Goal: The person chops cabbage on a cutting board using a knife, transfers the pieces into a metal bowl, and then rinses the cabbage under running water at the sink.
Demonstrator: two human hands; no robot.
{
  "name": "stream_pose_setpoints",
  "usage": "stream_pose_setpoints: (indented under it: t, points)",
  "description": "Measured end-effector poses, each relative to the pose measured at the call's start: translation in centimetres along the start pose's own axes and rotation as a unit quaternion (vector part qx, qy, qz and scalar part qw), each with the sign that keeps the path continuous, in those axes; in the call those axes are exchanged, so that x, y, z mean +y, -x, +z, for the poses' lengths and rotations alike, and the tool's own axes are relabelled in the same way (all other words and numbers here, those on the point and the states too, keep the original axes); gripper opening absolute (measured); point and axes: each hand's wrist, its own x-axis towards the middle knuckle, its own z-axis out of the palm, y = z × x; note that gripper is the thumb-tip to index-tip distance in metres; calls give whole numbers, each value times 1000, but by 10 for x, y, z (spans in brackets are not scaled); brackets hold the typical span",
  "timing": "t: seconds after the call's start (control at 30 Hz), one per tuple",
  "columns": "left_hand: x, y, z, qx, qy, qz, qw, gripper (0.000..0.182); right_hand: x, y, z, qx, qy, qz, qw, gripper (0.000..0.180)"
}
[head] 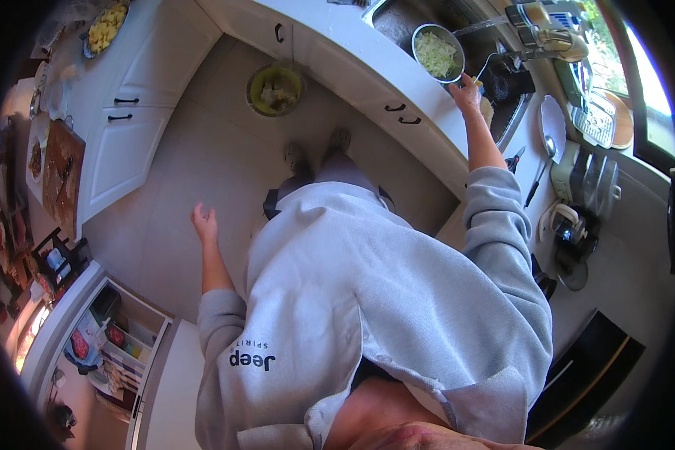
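My right hand [468, 95] grips the near edge of a round metal pot [414, 49], at or beside its handle; the fingers partly hide the grip. Pale green shredded cabbage [434, 55] fills the pot, which is held over the sink [391, 17]. A stream of water [481, 25] runs from the faucet [559, 46] towards the pot's far rim. Just by my right fingers is a small yellow and blue thing, perhaps a sponge [480, 87]. Off to the left, my left hand [205, 225] hangs over the floor, fingers loosely curled and apart, holding nothing.
A yellow-green bin [257, 104] stands on the floor near my feet. Right of the sink lie scissors [516, 160], a ladle [550, 147] and a white dish [550, 112]. On the left counter are a bowl of yellow chunks [106, 32] and a cutting board [62, 191] with a knife [66, 169].
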Motion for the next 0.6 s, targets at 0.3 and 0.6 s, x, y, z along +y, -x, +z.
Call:
stream_pose_setpoints:
  t: [0.3,0.6]
  points:
    - [-25,-32,22,-67,8,-47,997,52,-2,11,-19,-7,-83,136,987,47]
    - [25,-44,14,-31,-19,-36,999,54,-30,-5,8,-5,-102,39,994,71]
